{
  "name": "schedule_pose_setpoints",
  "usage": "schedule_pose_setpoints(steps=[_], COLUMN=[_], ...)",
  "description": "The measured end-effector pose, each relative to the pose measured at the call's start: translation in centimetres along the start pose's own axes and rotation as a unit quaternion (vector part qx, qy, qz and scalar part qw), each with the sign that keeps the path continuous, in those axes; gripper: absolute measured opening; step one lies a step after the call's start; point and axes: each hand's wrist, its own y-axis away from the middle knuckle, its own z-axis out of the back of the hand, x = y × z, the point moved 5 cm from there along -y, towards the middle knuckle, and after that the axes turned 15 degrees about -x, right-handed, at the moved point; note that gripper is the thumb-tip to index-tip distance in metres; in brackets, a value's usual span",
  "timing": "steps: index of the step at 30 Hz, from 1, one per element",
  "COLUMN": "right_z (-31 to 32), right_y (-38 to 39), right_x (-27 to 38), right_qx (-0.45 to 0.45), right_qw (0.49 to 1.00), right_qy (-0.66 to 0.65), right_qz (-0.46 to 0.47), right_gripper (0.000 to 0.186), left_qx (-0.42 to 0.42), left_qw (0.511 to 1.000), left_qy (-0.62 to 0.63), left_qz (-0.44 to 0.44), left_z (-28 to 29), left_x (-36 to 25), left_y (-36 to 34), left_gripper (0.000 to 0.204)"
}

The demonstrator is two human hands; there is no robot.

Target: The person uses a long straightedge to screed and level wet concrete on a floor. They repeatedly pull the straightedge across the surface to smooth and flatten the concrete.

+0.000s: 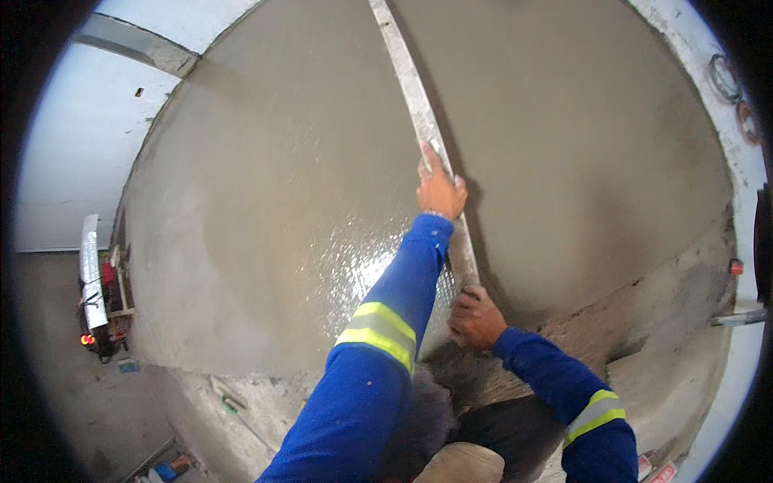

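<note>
I'm on an indoor building site, by the signs. Wet, cement-like floor (580,153) fills mid-frame, gleaming left of centre; rough, unfinished strip (672,354) lower right. White wall (88,153) upper left. Long straightedge (409,84), top centre. My blue sleeves (354,402) carry reflective bands (378,330).

Left fingers (429,157) and right fingers (461,315) gripping a long pale bar (411,84), wet grey floor (274,153) beneath, blue banded sleeves (362,394)
</note>
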Motion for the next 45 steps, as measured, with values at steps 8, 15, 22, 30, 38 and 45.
schedule_pose_setpoints(steps=[8,15,22,30,38,45], right_z=[0.3,-2.0,1.5,2.3,1.6,0.7], right_y=[0.9,2.3,2.3,4.1,4.5,4.7], right_x=[-1.0,-1.0,0.5,-0.1,0.1,0.1], right_qx=[0.003,-0.084,-0.211,-0.191,-0.204,-0.179], right_qw=[0.998,0.996,0.961,0.892,0.902,0.9], right_qy=[0.057,0.02,0.048,-0.16,-0.12,-0.124], right_qz=[0.021,0.002,-0.172,-0.377,-0.363,-0.378], right_gripper=[0.016,0.02,0.047,0.076,0.07,0.093], left_qx=[-0.022,-0.064,-0.053,-0.049,-0.052,-0.048], left_qw=[0.999,0.992,0.994,0.995,0.993,0.994], left_qy=[0.005,0.014,-0.003,-0.019,0.002,0.001], left_qz=[-0.038,-0.104,-0.094,-0.089,-0.102,-0.099], left_z=[-0.5,-1.0,-0.7,-1.3,-1.3,-1.4], left_x=[-1.5,-0.3,-0.3,0.1,-0.2,0.0], left_y=[-0.2,0.2,-0.1,-0.4,-0.3,-0.3], left_gripper=[0.1,0.097,0.09,0.088,0.088,0.087])
